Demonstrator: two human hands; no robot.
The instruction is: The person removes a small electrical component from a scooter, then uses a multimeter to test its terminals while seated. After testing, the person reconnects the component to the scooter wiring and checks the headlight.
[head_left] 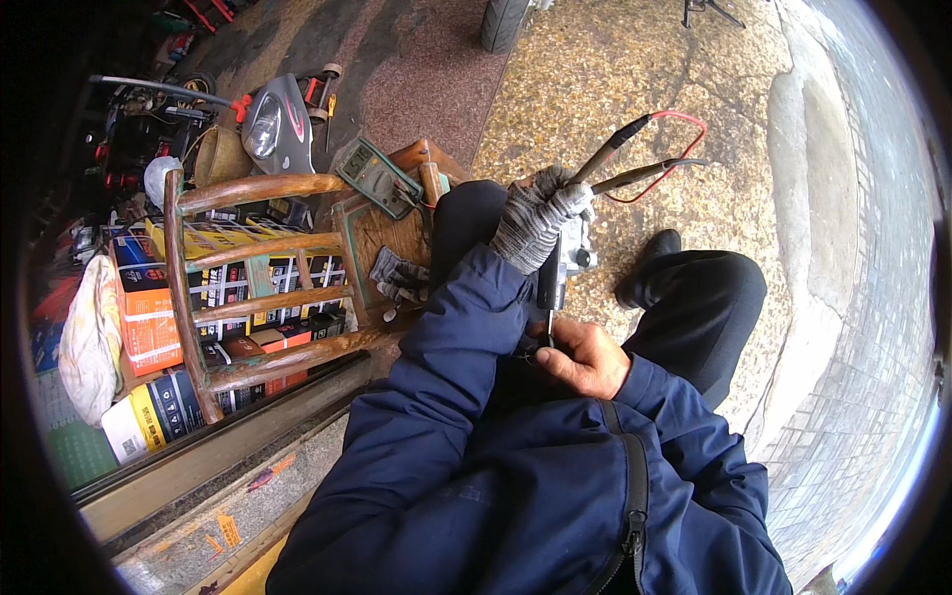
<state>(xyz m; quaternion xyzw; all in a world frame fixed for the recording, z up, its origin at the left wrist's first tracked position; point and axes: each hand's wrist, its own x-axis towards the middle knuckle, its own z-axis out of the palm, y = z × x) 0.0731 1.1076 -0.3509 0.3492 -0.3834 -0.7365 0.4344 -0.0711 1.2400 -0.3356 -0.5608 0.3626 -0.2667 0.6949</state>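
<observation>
Free passage extends far and right of the gloved left hand (pixel 540 220), above the speckled floor (pixel 734 99). Two test probes (pixel 603 156) and a looped red lead (pixel 684 116) project into it; the right leg (pixel 709 302) bounds it nearer. Leftward, a wooden chair (pixel 263 187) bearing a multimeter (pixel 378 178) obstructs.

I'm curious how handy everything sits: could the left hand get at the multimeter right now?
Probably, but not freely: the left hand is holding two probes, and the left knee shows between it and the multimeter. Nothing seems to cover the multimeter's face.
</observation>
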